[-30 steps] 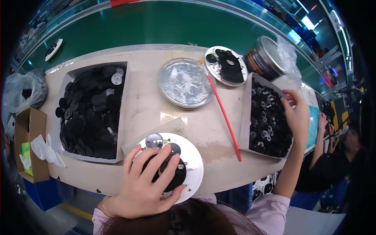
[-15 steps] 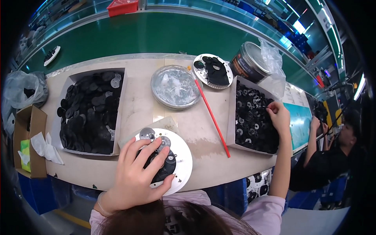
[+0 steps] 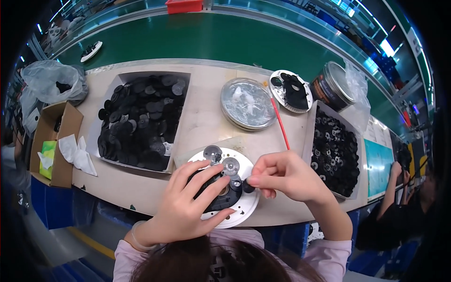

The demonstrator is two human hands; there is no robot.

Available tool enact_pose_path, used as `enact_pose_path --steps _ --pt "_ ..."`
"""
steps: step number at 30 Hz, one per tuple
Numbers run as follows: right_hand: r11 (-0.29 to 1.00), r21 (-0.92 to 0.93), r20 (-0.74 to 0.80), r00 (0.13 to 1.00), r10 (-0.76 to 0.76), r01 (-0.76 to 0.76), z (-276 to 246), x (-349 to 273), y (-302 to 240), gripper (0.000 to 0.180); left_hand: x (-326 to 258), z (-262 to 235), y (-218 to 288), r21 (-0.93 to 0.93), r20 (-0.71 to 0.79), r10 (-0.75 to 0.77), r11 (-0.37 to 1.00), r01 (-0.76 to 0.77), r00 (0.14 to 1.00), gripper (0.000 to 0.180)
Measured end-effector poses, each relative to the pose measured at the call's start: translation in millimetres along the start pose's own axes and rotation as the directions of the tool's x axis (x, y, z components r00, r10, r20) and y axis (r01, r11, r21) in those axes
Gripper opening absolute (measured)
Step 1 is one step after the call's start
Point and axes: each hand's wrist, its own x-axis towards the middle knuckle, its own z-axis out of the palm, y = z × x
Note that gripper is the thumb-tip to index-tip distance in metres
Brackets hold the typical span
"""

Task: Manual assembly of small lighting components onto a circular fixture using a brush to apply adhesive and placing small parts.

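Moved across from the tray of small black parts (image 3: 334, 152) at 3 o'clock: right hand (image 3: 286, 176), now at the white round plate (image 3: 244, 207) near the front edge of the worktop (image 3: 202, 113). Pinched between thumb and forefinger, a small black part (image 3: 247, 187), touching the plate's 3 o'clock rim beside two grey gears (image 3: 221, 160). Fitting step in hand, by the look of it: one loose piece being added to the black assembly (image 3: 221, 195) on the plate. Next move likely calls for a fine downward seat of the piece, lined up with its post, without nudging the gears. Left hand (image 3: 188, 207) spread flat, fingers wide apart, pressing on the black assembly to steady it, gripping nothing. Right wrist bent inward, other fingers curled under. Large tray of black discs (image 3: 141, 120) at 10 o'clock, shiny round tin (image 3: 248, 103) and red stick (image 3: 280, 123) at 12 to 1 o'clock.
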Motion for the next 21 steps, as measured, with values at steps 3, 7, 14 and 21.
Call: enact_pose_path --steps 3,7,14,21 --pt "0.990 0.043 0.103 0.987 0.127 -0.132 -3.6 17.5 -2.2 0.011 -3.3 -0.3 -0.2 -0.035 -0.051 -0.019 0.999 0.017 0.999 0.049" --pt "0.963 0.160 0.163 0.968 0.190 -0.216 -8.4 29.6 6.6 0.018 -2.6 1.8 -2.0 -0.074 -0.099 -0.014 0.997 0.006 0.995 0.049" --pt "0.964 0.151 0.156 0.968 0.196 -0.220 -10.2 31.0 4.7 0.016 -4.2 4.1 -3.8 -0.057 -0.044 0.022 0.998 -0.024 0.999 0.045" --pt "0.952 0.189 0.142 0.966 0.217 -0.242 -7.5 30.4 3.6 0.017 -9.3 8.9 -3.6 -0.129 -0.114 -0.005 0.992 -0.010 0.994 0.038"
